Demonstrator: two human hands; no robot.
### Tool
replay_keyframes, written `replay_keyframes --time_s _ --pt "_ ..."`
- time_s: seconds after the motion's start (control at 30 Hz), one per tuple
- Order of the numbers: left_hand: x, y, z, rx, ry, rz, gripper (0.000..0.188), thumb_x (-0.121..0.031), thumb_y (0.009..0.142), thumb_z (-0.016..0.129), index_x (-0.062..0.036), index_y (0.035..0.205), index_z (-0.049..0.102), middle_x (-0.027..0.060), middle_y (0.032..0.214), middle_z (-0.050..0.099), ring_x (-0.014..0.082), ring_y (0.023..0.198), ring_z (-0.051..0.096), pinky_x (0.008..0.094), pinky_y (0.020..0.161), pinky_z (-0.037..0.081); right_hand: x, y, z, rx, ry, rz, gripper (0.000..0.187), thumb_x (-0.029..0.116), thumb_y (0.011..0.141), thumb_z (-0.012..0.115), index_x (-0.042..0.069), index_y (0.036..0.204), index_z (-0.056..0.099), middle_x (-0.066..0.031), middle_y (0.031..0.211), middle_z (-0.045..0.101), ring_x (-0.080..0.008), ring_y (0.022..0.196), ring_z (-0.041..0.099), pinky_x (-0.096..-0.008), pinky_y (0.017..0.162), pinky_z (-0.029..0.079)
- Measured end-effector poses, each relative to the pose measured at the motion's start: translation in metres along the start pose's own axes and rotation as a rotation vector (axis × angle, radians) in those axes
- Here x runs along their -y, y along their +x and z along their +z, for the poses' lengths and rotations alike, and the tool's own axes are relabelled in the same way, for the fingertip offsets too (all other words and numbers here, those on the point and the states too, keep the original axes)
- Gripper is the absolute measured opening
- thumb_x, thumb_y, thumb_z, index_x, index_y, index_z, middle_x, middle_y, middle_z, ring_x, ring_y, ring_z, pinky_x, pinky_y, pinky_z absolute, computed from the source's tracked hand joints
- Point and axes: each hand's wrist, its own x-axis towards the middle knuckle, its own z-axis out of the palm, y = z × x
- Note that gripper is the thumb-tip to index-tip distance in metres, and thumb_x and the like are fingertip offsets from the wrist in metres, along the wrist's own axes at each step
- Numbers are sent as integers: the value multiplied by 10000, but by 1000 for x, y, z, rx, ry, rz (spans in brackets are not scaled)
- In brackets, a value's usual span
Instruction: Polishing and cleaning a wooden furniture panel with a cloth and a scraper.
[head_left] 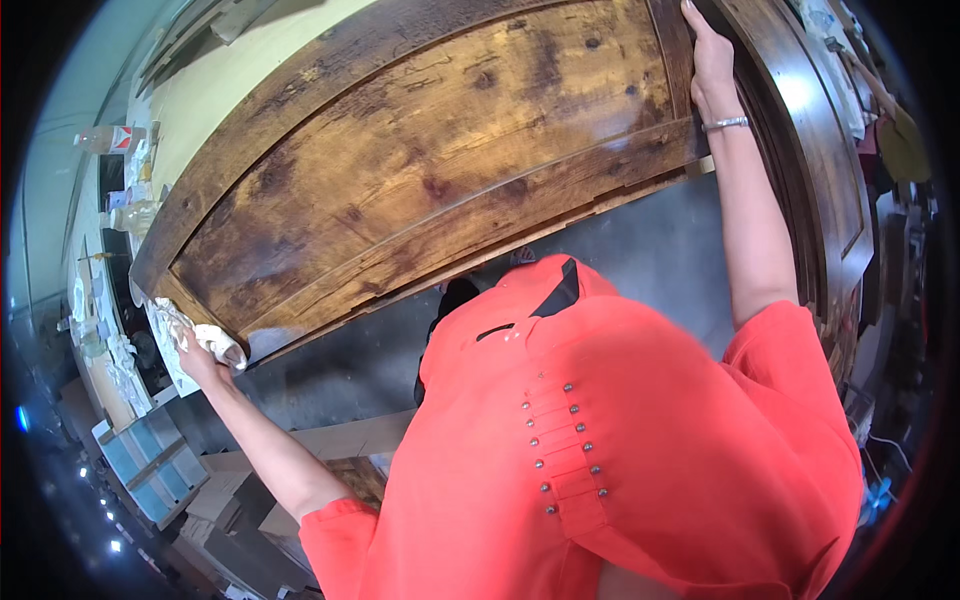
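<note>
A large brown wooden panel [430,170] with a curved far edge and a raised frame lies tilted in front of me. My left hand [203,362] is closed on a crumpled white cloth [222,345] at the panel's near left corner. The cloth touches the frame there. At the far right, my right hand [712,62] grips the panel's right edge, one digit stretched along it. The other fingers of that hand are partly hidden. A thin bracelet [727,124] circles the right wrist.
More dark wooden panels [800,130] stand close on the right. Beyond the left end are clear plastic bottles [110,139] and small clutter. Cardboard boxes [225,500] and a blue-and-white box [150,465] sit at the lower left. Another person's arm [872,85] seems to show at the far right.
</note>
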Motion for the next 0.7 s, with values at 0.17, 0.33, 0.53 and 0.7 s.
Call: replay_keyframes --time_s 0.17,0.33,0.53,0.7 --pt "-13 18 -18 -46 -6 -2 315 -133 974 543 28 1244 551 101 1035 642 204 822 657 349 692 547 1 3 -13 -115 115 -167 403 216 925 663 -45 1228 616 -92 1253 627 -174 1138 589 -297 989 448" --pt "-31 2 17 -109 -97 118 315 -163 948 583 44 1186 592 110 992 657 225 828 656 362 685 554 9 -19 -2 -224 174 -228 387 217 919 666 -48 1199 628 -87 1212 640 -175 1100 593 -317 979 449" --pt "-40 -38 53 -433 366 445 411 -206 942 548 57 1256 582 218 1182 650 332 1007 637 403 900 497 -6 -27 -7 -238 -6 -366 483 326 901 672 39 560 486 63 621 384 -88 641 320 -326 570 299" --pt "-38 -5 29 -545 244 425 346 -158 900 539 74 1140 632 242 1117 666 363 980 643 422 869 499 -5 -39 7 -191 -67 -376 551 419 901 659 66 550 424 74 598 364 -69 602 309 -316 519 265"
